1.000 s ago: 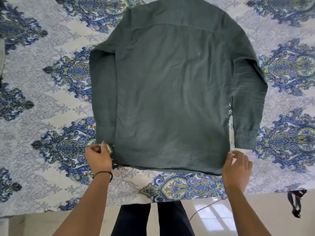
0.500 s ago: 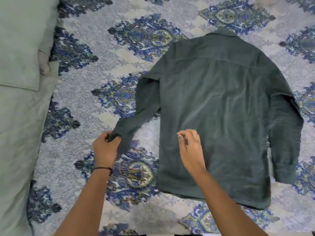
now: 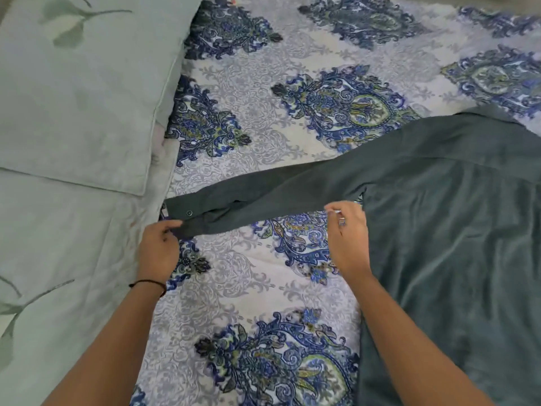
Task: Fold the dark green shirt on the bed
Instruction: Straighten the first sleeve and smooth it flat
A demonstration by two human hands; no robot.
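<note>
The dark green shirt (image 3: 456, 235) lies back-up on the patterned bed sheet (image 3: 251, 288), filling the right side of the view. Its left sleeve (image 3: 278, 194) is stretched straight out to the left, just above the sheet. My left hand (image 3: 159, 247) pinches the cuff end, where a small button shows. My right hand (image 3: 348, 232) grips the lower edge of the sleeve near the armpit seam. The shirt's right side and hem run out of view.
A pale green pillow (image 3: 79, 89) lies at the upper left, and a pale green leaf-printed cover (image 3: 58, 273) runs down the left side beside the cuff. Blue paisley sheet shows between my arms.
My left hand has pulled the sleeve out to the left until it is straight. My right hand moved from the shirt body to the sleeve near the armpit. The view shifted left.
</note>
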